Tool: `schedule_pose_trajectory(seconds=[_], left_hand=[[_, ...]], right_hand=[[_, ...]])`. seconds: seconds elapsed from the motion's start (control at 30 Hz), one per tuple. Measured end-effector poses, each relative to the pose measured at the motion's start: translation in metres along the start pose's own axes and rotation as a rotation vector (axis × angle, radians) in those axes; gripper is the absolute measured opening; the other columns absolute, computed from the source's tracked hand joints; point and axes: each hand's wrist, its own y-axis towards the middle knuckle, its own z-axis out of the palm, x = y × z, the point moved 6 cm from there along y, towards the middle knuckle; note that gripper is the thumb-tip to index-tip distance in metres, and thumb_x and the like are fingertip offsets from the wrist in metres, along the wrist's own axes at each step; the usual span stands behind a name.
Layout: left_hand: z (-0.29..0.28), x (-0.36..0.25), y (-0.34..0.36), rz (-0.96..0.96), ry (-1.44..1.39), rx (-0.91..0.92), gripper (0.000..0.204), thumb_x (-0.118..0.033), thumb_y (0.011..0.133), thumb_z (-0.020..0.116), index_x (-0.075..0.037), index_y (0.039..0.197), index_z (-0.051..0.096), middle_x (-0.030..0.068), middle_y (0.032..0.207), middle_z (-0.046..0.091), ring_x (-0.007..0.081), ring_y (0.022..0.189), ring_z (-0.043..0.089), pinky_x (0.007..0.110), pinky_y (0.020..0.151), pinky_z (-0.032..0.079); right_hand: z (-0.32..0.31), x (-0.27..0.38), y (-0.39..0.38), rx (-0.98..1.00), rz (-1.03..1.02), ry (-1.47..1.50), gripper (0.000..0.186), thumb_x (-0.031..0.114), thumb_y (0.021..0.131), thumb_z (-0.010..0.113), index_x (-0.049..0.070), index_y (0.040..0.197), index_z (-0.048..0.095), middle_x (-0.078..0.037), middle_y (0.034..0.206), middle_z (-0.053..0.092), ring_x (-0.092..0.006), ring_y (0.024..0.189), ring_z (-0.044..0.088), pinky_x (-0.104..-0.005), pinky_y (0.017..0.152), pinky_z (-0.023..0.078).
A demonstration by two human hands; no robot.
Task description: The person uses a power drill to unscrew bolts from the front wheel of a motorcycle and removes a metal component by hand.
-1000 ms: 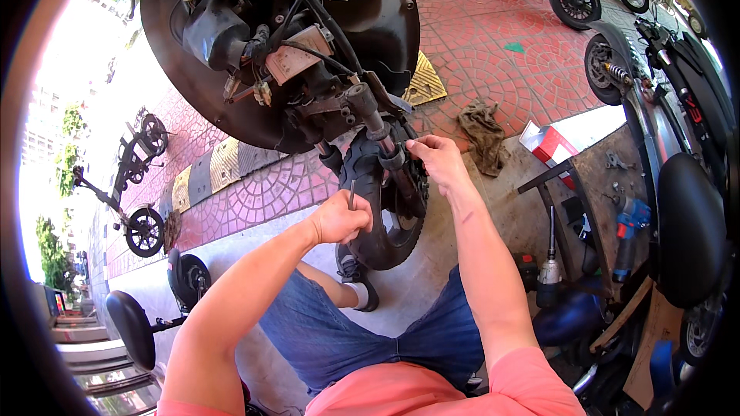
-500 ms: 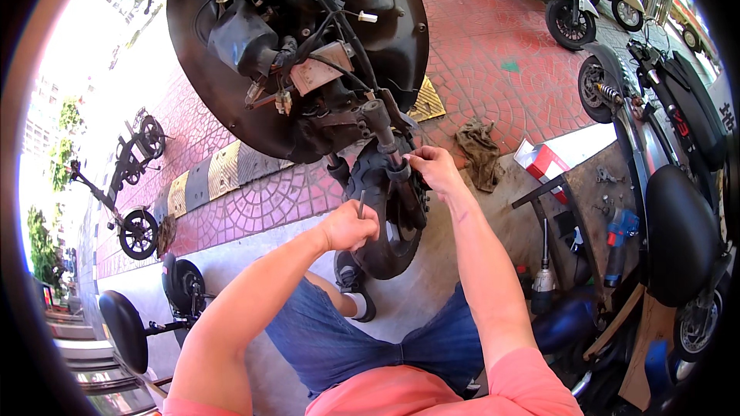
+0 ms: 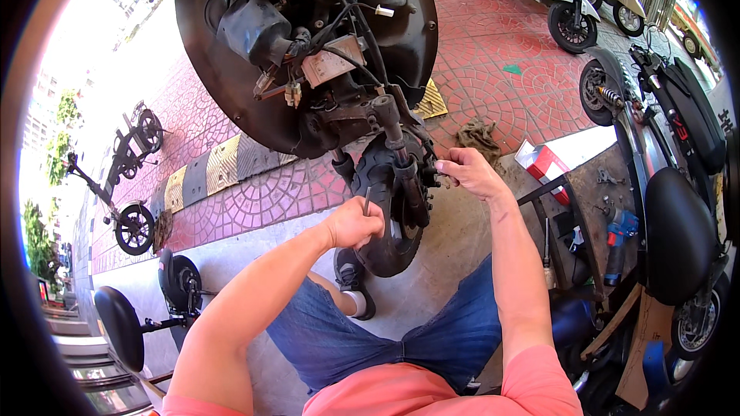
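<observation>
Front wheel [image 3: 388, 260] sits between your hands. Left hand [image 3: 354, 223]: closed round a thin rod [image 3: 368, 197], over the wheel's left edge, hiding part of it; can't tell if it touches. Right hand [image 3: 473, 173]: fingers bunched right of the wheel, near the fork leg [image 3: 410, 186]; can't tell if they pinch anything. Rag [image 3: 479, 139], red-white box [image 3: 546, 163] farther right of wheel. Black shell [image 3: 414, 38] beyond wheel, top cut off.

Right hand [image 3: 472, 175] off fork leg [image 3: 408, 189], which it overlapped earlier; now farther right, near but clear. Lower part of brown rag [image 3: 479, 135] newly hidden behind hand. Right forearm [image 3: 515, 254] shifted outward, covering more of grey power tool [image 3: 548, 275]. Right thigh [image 3: 462, 304] swung wider, farther from front wheel [image 3: 388, 256].
</observation>
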Motion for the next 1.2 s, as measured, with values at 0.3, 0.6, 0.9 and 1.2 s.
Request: schedule_pose_trajectory(seconds=[0.3, 0.6, 0.9, 1.2], left_hand=[[0.002, -0.009, -0.001, -0.022, -0.017, 0.003, 0.016, -0.008, 0.087, 0.059, 0.001, 0.077, 0.068, 0.0045, 0.059, 0.060, 0.0128, 0.044, 0.054, 0.030, 0.043, 0.041], [0.001, -0.009, -0.005, -0.049, -0.030, -0.018, 0.016, -0.005, 0.086, 0.058, 0.003, 0.079, 0.069, 0.0051, 0.062, 0.062, 0.0118, 0.046, 0.055, 0.029, 0.044, 0.043], [0.002, -0.007, -0.001, -0.016, -0.043, -0.010, 0.015, -0.001, 0.085, 0.054, 0.004, 0.080, 0.068, 0.0048, 0.057, 0.059, 0.0106, 0.041, 0.051, 0.028, 0.041, 0.037], [0.002, -0.011, -0.001, -0.032, -0.039, 0.000, 0.016, -0.002, 0.085, 0.054, 0.004, 0.081, 0.068, 0.0044, 0.057, 0.057, 0.0104, 0.042, 0.051, 0.027, 0.042, 0.037]], right_hand=[[0.002, -0.010, 0.009, -0.047, 0.006, 0.040, 0.024, 0.025, 0.098, 0.074, 0.005, 0.089, 0.064, 0.005, 0.076, 0.055, -0.0068, 0.070, 0.051, -0.0270, 0.063, 0.042], [0.005, -0.039, 0.028, -0.168, 0.098, 0.257, 0.024, 0.028, 0.100, 0.073, 0.005, 0.107, 0.075, 0.001, 0.086, 0.069, -0.0074, 0.072, 0.055, -0.0260, 0.064, 0.043], [-0.015, -0.148, 0.079, -0.408, 0.422, 0.080, 0.033, 0.035, 0.093, 0.080, 0.003, 0.088, 0.077, -0.002, 0.077, 0.067, -0.0109, 0.059, 0.048, -0.0314, 0.052, 0.036], [-0.006, -0.162, 0.103, -0.254, 0.571, 0.143, 0.040, 0.043, 0.093, 0.081, 0.007, 0.080, 0.072, -0.002, 0.068, 0.062, -0.0123, 0.055, 0.048, -0.0339, 0.051, 0.030]])
